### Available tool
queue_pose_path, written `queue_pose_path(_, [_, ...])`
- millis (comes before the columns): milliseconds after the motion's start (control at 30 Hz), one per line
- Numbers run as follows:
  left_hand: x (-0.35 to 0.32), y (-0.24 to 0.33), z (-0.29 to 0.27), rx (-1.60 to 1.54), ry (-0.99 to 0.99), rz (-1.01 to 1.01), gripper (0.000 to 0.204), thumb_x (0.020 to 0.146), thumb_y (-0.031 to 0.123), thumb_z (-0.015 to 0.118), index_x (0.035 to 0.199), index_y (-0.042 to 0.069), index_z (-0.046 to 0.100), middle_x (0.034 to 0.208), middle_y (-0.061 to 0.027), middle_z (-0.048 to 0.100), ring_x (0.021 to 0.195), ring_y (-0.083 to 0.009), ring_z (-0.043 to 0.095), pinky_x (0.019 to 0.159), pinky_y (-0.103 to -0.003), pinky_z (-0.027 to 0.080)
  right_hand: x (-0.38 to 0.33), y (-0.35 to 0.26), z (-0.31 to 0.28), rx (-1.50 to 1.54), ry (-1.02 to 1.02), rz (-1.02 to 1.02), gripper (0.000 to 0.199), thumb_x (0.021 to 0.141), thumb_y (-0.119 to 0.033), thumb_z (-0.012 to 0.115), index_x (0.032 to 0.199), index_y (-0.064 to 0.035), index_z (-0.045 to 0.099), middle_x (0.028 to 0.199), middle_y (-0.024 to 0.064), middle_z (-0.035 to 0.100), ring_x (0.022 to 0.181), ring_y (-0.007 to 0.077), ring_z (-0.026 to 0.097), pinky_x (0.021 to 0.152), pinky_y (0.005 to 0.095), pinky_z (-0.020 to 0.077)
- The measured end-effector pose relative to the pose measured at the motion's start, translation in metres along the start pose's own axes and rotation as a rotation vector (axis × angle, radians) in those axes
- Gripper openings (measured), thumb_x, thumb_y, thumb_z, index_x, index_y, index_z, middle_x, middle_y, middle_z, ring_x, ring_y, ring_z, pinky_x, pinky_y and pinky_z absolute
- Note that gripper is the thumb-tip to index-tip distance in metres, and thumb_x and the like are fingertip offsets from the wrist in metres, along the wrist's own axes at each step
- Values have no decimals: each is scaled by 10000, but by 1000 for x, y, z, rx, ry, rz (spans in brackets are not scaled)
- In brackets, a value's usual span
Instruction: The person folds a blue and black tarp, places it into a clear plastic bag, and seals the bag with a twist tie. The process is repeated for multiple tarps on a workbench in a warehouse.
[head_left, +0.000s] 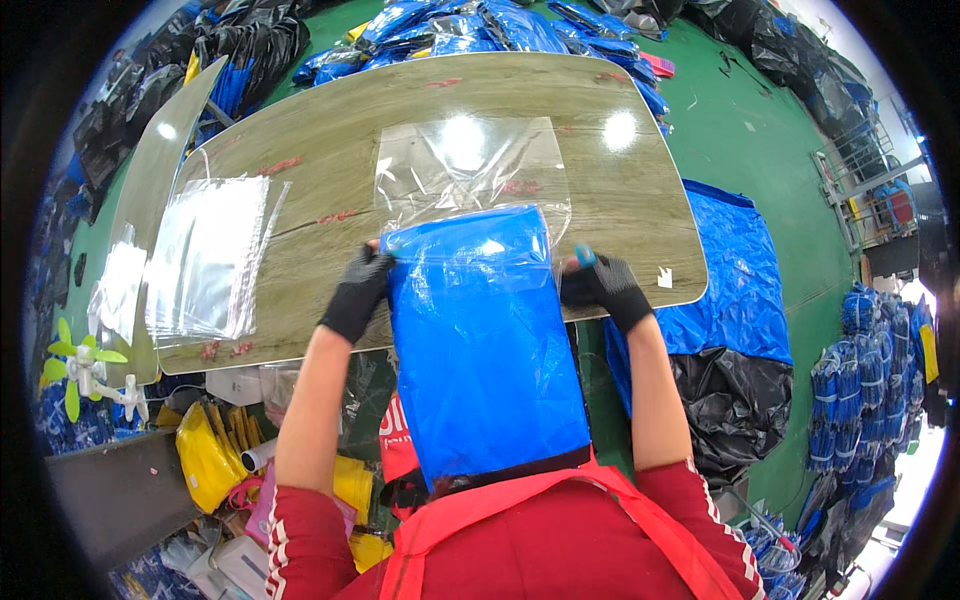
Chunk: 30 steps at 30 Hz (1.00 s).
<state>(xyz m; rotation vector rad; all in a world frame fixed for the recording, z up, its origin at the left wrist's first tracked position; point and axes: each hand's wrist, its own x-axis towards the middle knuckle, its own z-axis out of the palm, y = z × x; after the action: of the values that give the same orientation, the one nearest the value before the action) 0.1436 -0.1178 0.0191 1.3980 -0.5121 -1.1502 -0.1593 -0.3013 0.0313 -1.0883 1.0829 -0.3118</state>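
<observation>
My left hand [357,293] and right hand [603,290] gripping blue folded item [480,340] sides, top edge inside clear plastic bag [470,165] mouth, on worktop [330,120], stack of empty clear bags [205,255] left

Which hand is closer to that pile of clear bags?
Left. The left hand sits just right of the pile of clear bags; the right hand is beyond the blue folded item.

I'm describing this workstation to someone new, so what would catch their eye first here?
First, the bright blue folded sheet at centre, its top edge going into a clear plastic bag on the wooden table. The black-gloved left hand and right hand grip its two sides. A stack of clear bags lies at the table's left.
</observation>
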Motion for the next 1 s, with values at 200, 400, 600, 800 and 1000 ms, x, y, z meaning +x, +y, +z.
queue_pose_path(200, [-77,-52,25,21,-36,-175,802,760,371,775,1372,6,408,1278,-127,551,1106,-228,551,951,-364,453,-32,55,24,-291,-296,-262,745,794,-539,686,1305,-27,508,1173,165,618,1081,271,585,921,404,458])
queue_pose_path(400, [-168,-71,12,333,-185,32,690,852,384,688,1370,13,421,1354,-148,488,1216,-254,478,1034,-388,369,-113,107,-21,-509,-633,17,744,790,-473,719,1358,-51,487,1208,175,617,1108,261,590,974,392,440])
queue_pose_path(600, [-29,-43,-27,345,25,315,287,944,203,579,1181,41,565,1089,-88,621,976,-177,600,877,-317,489,4,10,-4,-154,-140,-234,314,924,-339,594,1046,-52,628,792,32,637,760,108,596,687,281,483])
queue_pose_path(800, [-100,-23,39,113,-80,-131,712,787,345,742,1354,21,457,1235,-100,579,1127,-218,548,976,-360,448,-77,38,40,-221,-249,-190,828,797,-481,708,1410,-39,370,1398,182,408,1310,276,345,1089,404,286])
queue_pose_path(1000, [-170,-56,42,64,-327,8,981,707,344,825,1466,54,274,1429,-107,396,1316,-229,372,1104,-425,302,-146,93,18,-98,-226,-228,885,708,-418,811,1387,-33,395,1320,158,521,1200,273,515,1010,387,421])
